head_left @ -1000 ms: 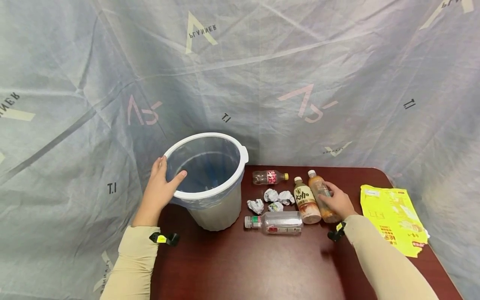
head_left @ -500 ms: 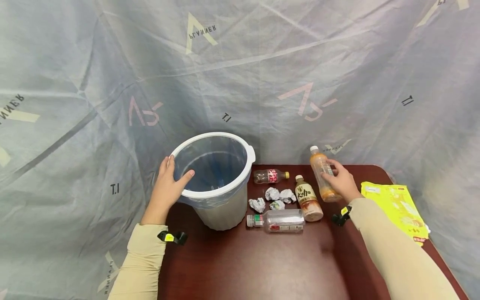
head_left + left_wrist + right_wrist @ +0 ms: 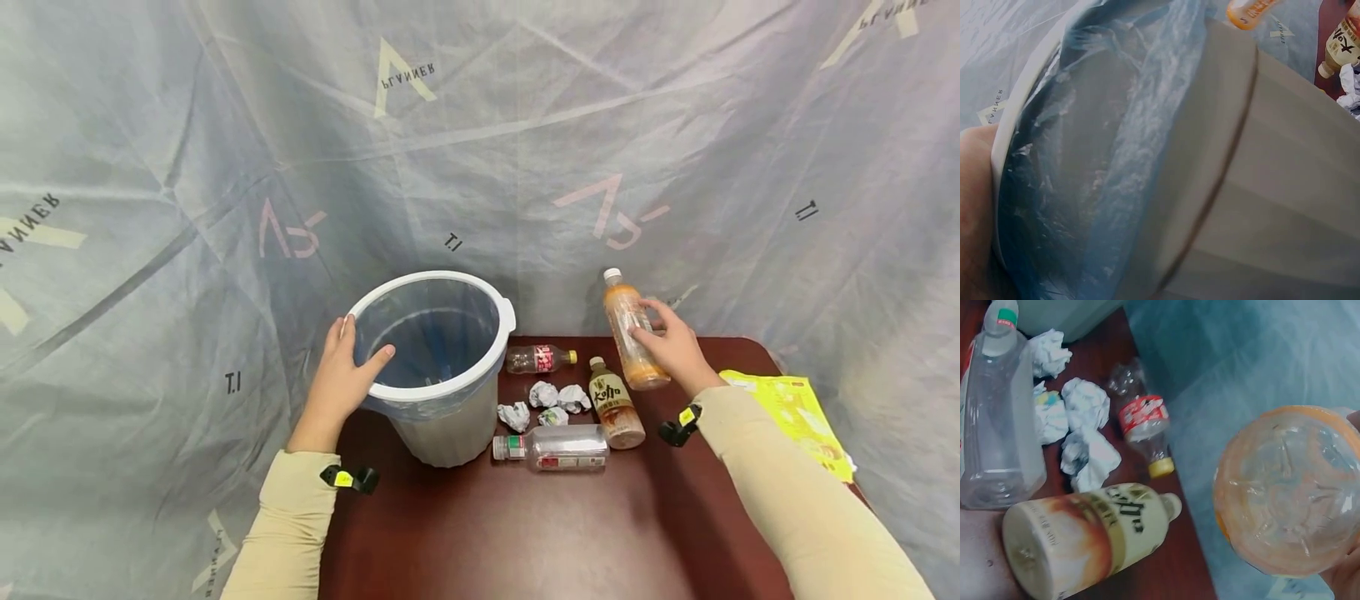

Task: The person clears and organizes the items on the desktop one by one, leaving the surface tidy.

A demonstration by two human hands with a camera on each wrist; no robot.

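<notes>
Left hand: my left hand (image 3: 341, 385) grips the near-left rim of the bin (image 3: 480, 379), thumb hooked inside over the white ring, fingers outside.
Bin: a grey pail with a white rim and a clear blue liner (image 3: 1066, 187), standing upright at the far-left of the table (image 3: 525, 533); nothing shows at the bottom that I can make out.
Cola bottle: a small crushed bottle with a red label and yellow cap (image 3: 540, 359) lies on its side just right of the bin; its writing is too small to read.
Paper balls: four crumpled wads (image 3: 545, 403) sit between the bin and the bottles.
Clear bottle: an empty one with a green-and-red label (image 3: 551, 447) lies crosswise at the near edge of the cluster, cap toward the bin.
Kafa-style bottle: a brown milk-tea bottle (image 3: 615, 402) lies with its cap pointing far; the label reads something like "Kofo", not sharp enough to be sure.
Orange bottle: held off the table, above and right of the bin, nearly upright with its white cap tilted far-left (image 3: 630, 329); its long axis leans toward the bin mouth, which lies to its left.
Right hand: my right hand (image 3: 670, 346) is wrapped round that orange bottle at mid-body; it is the hand nearer the bottles.
Yellow packet: a flat yellow wrapper (image 3: 795, 417) lies at the far right edge; print unreadable.
</notes>
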